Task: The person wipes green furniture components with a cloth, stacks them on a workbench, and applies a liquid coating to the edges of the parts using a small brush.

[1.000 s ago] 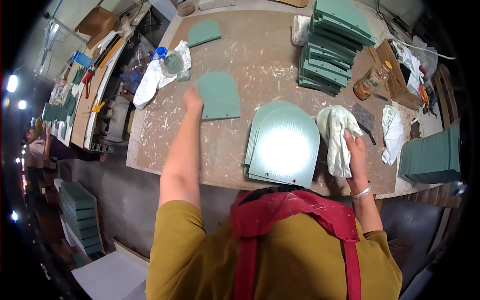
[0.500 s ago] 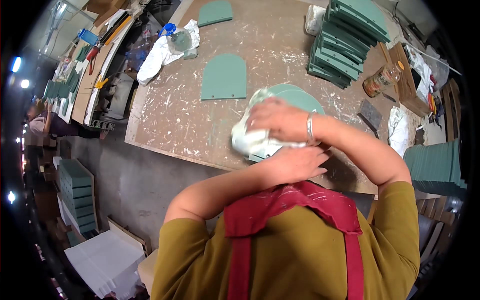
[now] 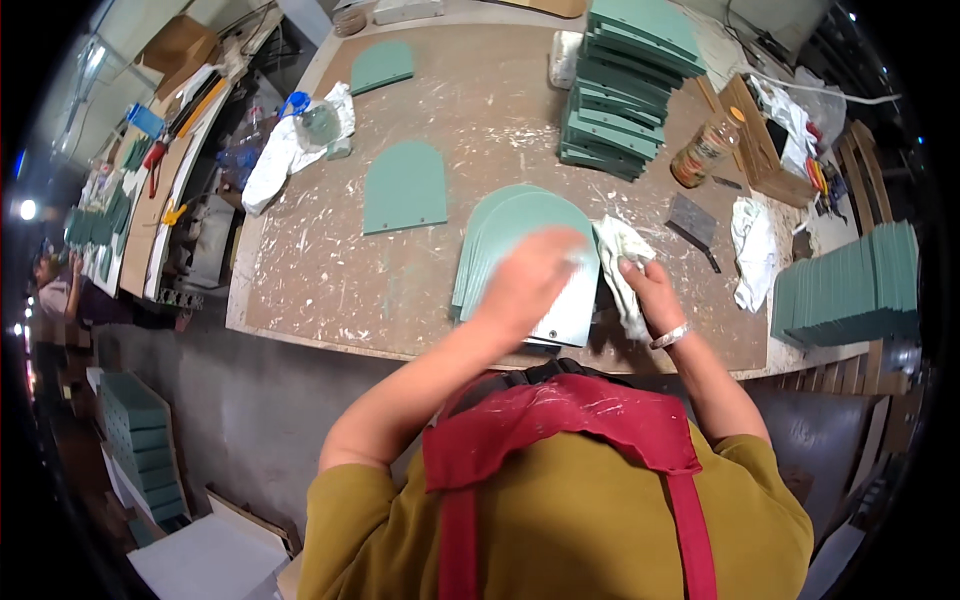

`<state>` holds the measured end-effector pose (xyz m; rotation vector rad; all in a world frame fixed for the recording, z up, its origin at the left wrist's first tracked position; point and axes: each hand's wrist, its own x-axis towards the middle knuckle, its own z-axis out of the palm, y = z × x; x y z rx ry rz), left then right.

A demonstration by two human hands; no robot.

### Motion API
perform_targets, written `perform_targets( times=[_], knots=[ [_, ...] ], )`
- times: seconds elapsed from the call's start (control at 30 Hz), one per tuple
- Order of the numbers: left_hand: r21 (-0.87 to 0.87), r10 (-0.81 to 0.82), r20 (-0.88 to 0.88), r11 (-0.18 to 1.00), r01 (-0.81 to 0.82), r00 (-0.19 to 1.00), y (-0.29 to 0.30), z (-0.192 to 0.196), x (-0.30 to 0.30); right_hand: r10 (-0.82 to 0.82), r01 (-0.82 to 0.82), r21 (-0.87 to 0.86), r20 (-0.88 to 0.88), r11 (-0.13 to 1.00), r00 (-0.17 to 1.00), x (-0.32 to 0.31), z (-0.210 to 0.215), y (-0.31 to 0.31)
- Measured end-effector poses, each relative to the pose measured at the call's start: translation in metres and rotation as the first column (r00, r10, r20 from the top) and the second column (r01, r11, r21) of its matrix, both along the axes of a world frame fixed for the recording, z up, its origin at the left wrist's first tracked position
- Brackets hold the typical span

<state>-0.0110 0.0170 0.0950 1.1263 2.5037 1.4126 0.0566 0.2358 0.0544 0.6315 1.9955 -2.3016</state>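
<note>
Head view: on the desk [image 3: 300, 285], wiping looks like the step in hand and the next move probably calls for even pressure; green panels [image 3: 570, 305], round-topped and glossy, lie stacked near its front edge. The left hand [image 3: 535, 280] shows blurred over them, grip impossible to tell, while the right hand [image 3: 650, 292] pinches a white cloth [image 3: 619, 247].

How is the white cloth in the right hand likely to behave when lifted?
The white cloth is probably floppy, since it creases and bunches into soft folds. It looks light for its size: thin fabric, gripped along one side by the right hand. Rolling seems unlikely, given its loose, irregular shape.
</note>
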Motion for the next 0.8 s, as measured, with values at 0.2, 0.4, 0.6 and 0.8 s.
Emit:
perform_targets(
  times=[0.2,0.4,0.6,0.8],
  knots=[
    [-0.248,0.31,0.011,0.922,-0.298,0.951,-0.075,-0.018,-0.018,0.608,-0.043,0.9,-0.256,0.433,0.752,0.019,0.037,-0.063],
    [-0.119,0.259,0.224,0.964,-0.237,0.94,-0.067,-0.018,-0.054,0.279,0.015,0.579,-0.416,0.815,0.866,0.001,0.001,-0.03],
    [0.319,0.084,0.561,0.897,-0.308,0.824,-0.064,-0.013,-0.056,0.292,0.045,0.513,-0.556,0.857,0.778,-0.037,0.039,-0.013],
    [0.447,0.007,0.382,0.874,-0.191,0.924,-0.044,0.088,-0.017,0.553,0.29,0.784,-0.6,0.548,0.578,-0.069,0.157,-0.064]
  ],
)
